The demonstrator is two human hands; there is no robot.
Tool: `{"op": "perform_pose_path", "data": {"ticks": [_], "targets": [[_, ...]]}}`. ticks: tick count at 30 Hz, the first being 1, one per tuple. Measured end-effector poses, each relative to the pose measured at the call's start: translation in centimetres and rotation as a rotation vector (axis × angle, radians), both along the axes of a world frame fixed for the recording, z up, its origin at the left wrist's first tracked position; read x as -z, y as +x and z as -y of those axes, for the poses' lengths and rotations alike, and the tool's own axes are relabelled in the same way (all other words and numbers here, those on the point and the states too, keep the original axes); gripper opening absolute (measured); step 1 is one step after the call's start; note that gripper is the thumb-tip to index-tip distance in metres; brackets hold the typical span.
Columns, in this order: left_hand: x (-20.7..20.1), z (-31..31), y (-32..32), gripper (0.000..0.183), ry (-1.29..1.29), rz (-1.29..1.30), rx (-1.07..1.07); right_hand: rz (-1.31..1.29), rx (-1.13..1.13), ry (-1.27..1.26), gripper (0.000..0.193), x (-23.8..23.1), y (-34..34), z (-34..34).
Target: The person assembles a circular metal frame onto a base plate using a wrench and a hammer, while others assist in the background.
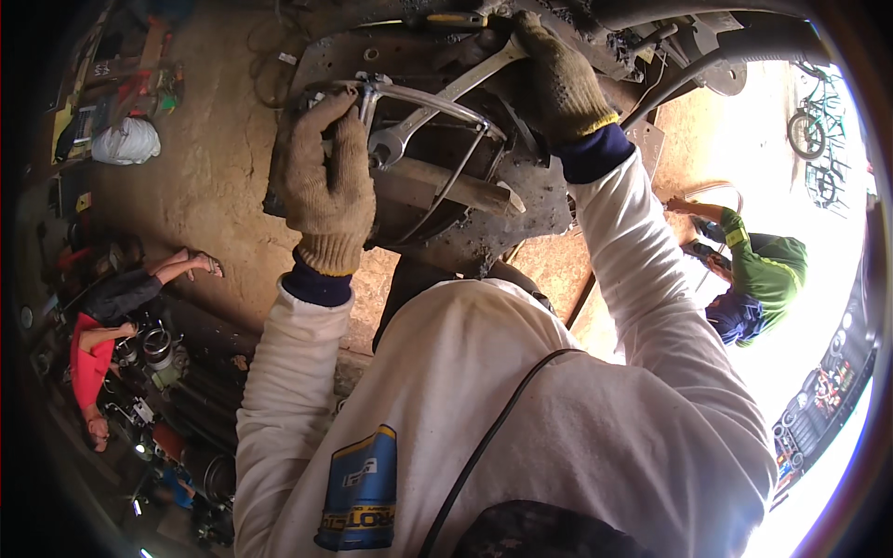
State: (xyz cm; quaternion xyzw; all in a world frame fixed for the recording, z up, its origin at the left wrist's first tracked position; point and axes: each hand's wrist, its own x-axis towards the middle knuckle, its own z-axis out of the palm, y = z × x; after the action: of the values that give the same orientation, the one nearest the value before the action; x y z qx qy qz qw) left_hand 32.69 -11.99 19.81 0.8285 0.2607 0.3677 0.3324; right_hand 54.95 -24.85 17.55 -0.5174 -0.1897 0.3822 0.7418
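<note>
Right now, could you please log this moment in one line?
gloved left hand: near curved metal bar; gloved right hand: at far end of wrench

1 silver wrench [471, 81] slants over a dark, grimy metal assembly [549, 197].

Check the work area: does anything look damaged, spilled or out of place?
The grey metal plate beside the brown straight-edged bar stands out: its surface looks lumpy and dirty, not smooth. The long silver metal wrench shows no obvious damage, and I see no clear spill.
</note>
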Motion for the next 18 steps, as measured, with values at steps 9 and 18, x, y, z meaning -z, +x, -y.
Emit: {"op": "perform_pose_path", "data": {"ticks": [9, 18], "targets": [[0.2, -0.1, 0.0, 0.018, 0.010, 0.019, 0.009, -0.549, -0.063, 0.315, 0.029, 0.5, -1.2, -0.4], [0.2, 0.0, 0.1, 0.018, -0.018, 0.018, -0.001, -0.574, 0.035, 0.356, 0.027, 1.6, -0.8, 0.3]]}}
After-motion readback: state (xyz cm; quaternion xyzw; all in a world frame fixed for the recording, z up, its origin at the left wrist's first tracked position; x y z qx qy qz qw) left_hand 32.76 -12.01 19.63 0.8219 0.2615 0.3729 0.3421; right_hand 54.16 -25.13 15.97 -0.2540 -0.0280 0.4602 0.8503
